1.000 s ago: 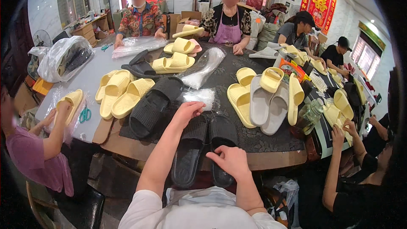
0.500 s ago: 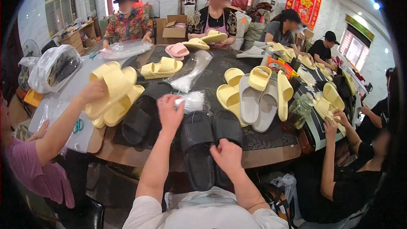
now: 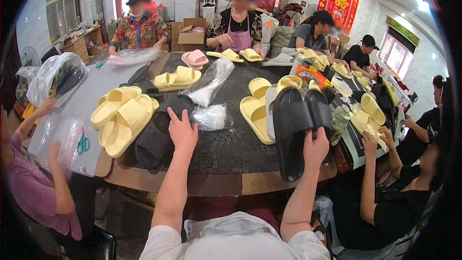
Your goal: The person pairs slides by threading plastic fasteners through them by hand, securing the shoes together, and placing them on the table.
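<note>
A pair of black slippers (image 3: 292, 130) hangs tilted over the right side of the table, my right hand (image 3: 315, 148) shut on it near the inner edges. Behind this pair, grey slippers (image 3: 270, 115) and several yellow slippers (image 3: 257, 110) are partly hidden. My left hand (image 3: 181, 130) has its fingers spread and touches another set of black slippers (image 3: 156, 137) lying on the table at left. Just beyond that hand lies a small bundle of clear plastic bags (image 3: 211, 117), with a longer clear bag (image 3: 211, 84) farther back.
Yellow slippers (image 3: 127, 123) lie left of my left hand, beside teal scissors (image 3: 83, 144). A glass jar (image 3: 340, 123) stands at right. Co-workers sit around the table; one at left handles clear plastic (image 3: 60, 139). Pink slippers (image 3: 195, 59) lie at the far side.
My right hand has carried the black pair from in front of me to the right. My left hand has lowered onto the other black slippers. The left co-worker has set down yellow slippers.
</note>
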Tool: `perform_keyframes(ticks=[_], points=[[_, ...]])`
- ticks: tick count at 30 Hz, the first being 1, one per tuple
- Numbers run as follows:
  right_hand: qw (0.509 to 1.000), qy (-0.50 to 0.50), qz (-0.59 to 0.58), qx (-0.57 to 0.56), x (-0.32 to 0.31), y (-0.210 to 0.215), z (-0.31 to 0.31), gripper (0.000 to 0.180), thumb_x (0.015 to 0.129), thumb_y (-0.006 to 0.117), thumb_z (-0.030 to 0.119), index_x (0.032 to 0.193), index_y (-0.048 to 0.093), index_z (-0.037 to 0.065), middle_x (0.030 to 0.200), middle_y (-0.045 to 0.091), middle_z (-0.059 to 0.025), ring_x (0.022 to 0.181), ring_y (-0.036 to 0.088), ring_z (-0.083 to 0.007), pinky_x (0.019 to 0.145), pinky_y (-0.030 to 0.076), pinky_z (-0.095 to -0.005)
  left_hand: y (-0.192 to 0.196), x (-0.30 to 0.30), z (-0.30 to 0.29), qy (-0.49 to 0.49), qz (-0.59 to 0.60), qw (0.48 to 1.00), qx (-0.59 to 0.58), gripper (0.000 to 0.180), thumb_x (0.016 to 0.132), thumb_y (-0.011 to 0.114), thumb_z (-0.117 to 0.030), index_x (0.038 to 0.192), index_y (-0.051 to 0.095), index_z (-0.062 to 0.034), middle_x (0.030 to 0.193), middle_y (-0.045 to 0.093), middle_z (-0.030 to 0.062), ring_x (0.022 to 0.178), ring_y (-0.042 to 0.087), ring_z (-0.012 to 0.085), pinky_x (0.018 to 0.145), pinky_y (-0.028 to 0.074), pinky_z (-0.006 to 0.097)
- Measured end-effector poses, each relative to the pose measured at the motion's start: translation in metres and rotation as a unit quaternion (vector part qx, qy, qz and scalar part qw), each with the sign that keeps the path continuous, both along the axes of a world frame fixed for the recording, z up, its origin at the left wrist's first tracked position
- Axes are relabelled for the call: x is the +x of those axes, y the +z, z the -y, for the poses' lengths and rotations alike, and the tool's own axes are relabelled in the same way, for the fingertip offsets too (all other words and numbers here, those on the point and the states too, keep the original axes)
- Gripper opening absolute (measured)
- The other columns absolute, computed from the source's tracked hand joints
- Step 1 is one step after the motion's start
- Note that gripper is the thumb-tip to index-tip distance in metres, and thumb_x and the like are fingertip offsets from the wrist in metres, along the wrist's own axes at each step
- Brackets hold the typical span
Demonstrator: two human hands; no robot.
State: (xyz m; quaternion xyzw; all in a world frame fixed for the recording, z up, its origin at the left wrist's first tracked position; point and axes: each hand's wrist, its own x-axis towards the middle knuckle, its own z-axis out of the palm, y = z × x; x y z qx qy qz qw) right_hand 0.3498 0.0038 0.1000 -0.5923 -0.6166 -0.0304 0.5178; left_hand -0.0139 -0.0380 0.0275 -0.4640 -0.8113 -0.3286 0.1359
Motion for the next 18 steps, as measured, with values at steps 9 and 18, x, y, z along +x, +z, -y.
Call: perform_keyframes(ticks=[9, 18], points=[[0.972, -0.043, 0.105, -0.205, 0.043, -0.052, 0.055, 0.030, 0.080, 0.065, 0.024, 0.071, 0.051, -0.001, 0.067, 0.061, -0.0174, 0.069, 0.061, -0.0404, 0.063, 0.046, -0.0480, 0.006, 0.009, -0.007, -0.041, 0.005, 0.984, 0.174, 0.046, 0.078, 0.071, -0.020, 0.120, 0.055, -0.0103, 0.129, 0.043, 0.0175, 0.109, 0.052, 0.0391, 0.091, 0.044, 0.044], [0.952, 0.008, 0.062, -0.300, 0.053, -0.063, 0.075, 0.028, 0.086, 0.060, 0.021, 0.071, 0.054, -0.001, 0.063, 0.065, -0.0126, 0.069, 0.065, -0.0337, 0.068, 0.050, -0.0442, 0.020, 0.025, 0.003, -0.169, 0.015, 0.928, 0.331, 0.023, 0.081, 0.069, -0.008, 0.104, 0.063, -0.0047, 0.092, 0.056, 0.0078, 0.082, 0.057, 0.0195, 0.069, 0.047, 0.030]])
